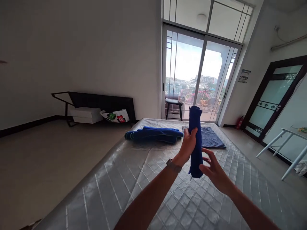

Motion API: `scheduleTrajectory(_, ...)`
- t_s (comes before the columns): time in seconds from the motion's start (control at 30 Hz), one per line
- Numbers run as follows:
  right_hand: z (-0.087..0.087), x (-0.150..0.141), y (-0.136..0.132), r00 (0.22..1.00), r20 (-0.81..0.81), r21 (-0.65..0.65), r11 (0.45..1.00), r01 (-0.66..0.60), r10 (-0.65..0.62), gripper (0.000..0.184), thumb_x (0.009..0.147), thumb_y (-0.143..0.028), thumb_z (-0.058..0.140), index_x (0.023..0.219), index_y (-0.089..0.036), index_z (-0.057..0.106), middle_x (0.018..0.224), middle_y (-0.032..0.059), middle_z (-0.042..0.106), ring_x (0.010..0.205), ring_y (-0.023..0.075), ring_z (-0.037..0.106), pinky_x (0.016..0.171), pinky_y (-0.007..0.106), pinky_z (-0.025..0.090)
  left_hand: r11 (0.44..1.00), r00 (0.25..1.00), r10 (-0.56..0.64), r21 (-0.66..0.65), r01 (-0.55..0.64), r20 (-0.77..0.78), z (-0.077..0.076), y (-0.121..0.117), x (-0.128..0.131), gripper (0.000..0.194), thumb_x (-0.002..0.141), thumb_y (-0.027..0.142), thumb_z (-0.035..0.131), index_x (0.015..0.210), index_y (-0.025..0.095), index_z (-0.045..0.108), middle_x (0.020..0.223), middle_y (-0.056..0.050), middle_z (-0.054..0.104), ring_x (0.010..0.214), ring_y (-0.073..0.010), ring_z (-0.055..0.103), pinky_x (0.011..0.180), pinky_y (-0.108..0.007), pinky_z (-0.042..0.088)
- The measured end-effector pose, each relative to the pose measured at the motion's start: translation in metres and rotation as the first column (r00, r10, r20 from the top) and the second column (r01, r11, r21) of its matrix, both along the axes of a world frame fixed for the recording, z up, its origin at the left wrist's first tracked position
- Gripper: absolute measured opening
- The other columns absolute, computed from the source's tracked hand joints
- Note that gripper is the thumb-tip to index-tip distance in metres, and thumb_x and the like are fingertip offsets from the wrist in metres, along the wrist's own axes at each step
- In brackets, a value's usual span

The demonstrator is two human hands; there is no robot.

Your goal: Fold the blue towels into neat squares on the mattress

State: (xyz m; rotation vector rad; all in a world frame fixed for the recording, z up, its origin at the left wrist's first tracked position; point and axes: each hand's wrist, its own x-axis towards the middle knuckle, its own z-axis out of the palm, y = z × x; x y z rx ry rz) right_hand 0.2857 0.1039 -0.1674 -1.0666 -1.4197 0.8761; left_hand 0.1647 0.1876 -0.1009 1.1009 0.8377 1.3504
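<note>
Wall sign [244,76] and bag print [121,118] unreadable

A black rack [103,102] stands by the wall, holding a white box [86,115] beside a printed bag [116,116]. Beyond the sliding glass door [184,70], a dark stool [173,103] stands upright. A red fire extinguisher [239,122] is near the dark-framed door [275,99].

Free: bare grey quilted mattress [120,182], left foreground. Obstructions: long blue folded cloth bundle [154,134], far left portion; upright rolled dark-blue cloth [196,140], between the hands.
</note>
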Motion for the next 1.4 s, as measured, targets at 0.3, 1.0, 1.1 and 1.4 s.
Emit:
scheduleTrajectory(0.3, -0.032, -0.027, -0.028, 0.831, -0.544, -0.193, 0.981, 0.007, -0.113, 0.054, 0.061, -0.049, 0.086, 0.100, -0.025, 0.057, 0.096, 0.0014, 0.072, 0.080, 0.0206, 0.068, 0.068, 0.033, 0.056, 0.962, 0.953, -0.270, -0.067, 0.263, -0.136, -0.084, -0.068, -0.028, 0.079, 0.068, 0.060, 0.082, 0.128, 0.020, 0.051, 0.103, -0.008, 0.067, 0.083, -0.0175, 0.066, 0.069, -0.026, 0.052)
scheduleTrajectory(1.0, -0.029, -0.031, -0.059, 0.801, -0.594, -0.254, 0.926, -0.279, 0.078, 0.051, 0.077, -0.065, 0.071, 0.109, -0.026, 0.070, 0.093, 0.0011, 0.073, 0.086, 0.0215, 0.066, 0.078, 0.033, 0.051, 0.931, 0.943, -0.105, 0.303, 0.204, -0.315, -0.100, -0.123, -0.078, 0.054, 0.074, 0.045, 0.083, 0.121, 0.028, 0.064, 0.096, -0.001, 0.063, 0.087, -0.0154, 0.063, 0.082, -0.030, 0.056)
scheduleTrajectory(1.1, -0.032, -0.030, -0.059, 0.798, -0.593, -0.243, 0.922, -0.300, 0.103, 0.055, 0.076, -0.066, 0.070, 0.113, -0.026, 0.072, 0.101, 0.0036, 0.074, 0.101, 0.0260, 0.066, 0.091, 0.039, 0.049, 0.933, 0.926, -0.105, 0.287, 0.218, -0.363, -0.099, -0.125, -0.079, 0.061, 0.073, 0.044, 0.083, 0.128, 0.028, 0.060, 0.098, -0.001, 0.064, 0.087, -0.0159, 0.064, 0.086, -0.032, 0.055)
scheduleTrajectory(1.4, -0.027, -0.026, -0.061, 0.794, -0.591, -0.199, 0.929, -0.314, 0.142, 0.051, 0.073, -0.048, 0.076, 0.121, -0.029, 0.072, 0.122, 0.0031, 0.071, 0.116, 0.0270, 0.062, 0.102, 0.042, 0.044, 0.907, 0.874, -0.008, 0.365, 0.211, -0.486, -0.102, -0.122, -0.081, 0.037, 0.094, 0.043, 0.056, 0.125, 0.027, 0.068, 0.115, -0.008, 0.071, 0.098, -0.0200, 0.066, 0.084, -0.032, 0.055)
